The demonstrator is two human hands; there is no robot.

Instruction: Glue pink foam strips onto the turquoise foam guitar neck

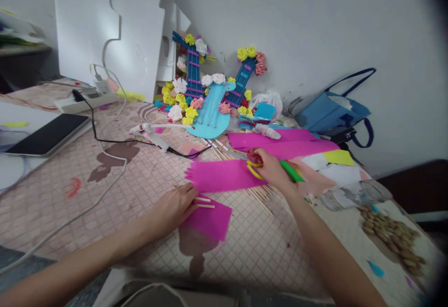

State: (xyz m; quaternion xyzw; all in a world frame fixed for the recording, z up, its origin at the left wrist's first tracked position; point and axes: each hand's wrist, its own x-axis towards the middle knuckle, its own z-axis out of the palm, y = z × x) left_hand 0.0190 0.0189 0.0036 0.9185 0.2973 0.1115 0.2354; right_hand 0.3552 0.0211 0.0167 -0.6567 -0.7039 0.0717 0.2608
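My left hand (180, 200) is closed with two short wooden sticks (206, 206) poking out past its fingers. Under the sticks lies a small magenta sheet (215, 223), partly covered by the hand. Yellow-handled scissors (255, 170) are in the grip of my right hand (269, 167), blades pointing left. Below the blades a longer magenta strip (220, 176) lies flat, its left end cut into a fringe. Several thin wooden sticks (261, 196) run beneath that strip. A green object (291, 171) shows beside my right wrist.
A glue gun (150, 136) with a black cord rests at the middle left. Blue guitar-shaped crafts (210, 115) with paper flowers stand against the wall. At left lie a phone (49, 134) and a power strip (86, 101). A blue bag (336, 111), jar (357, 197) and peanuts (392, 237) are right.
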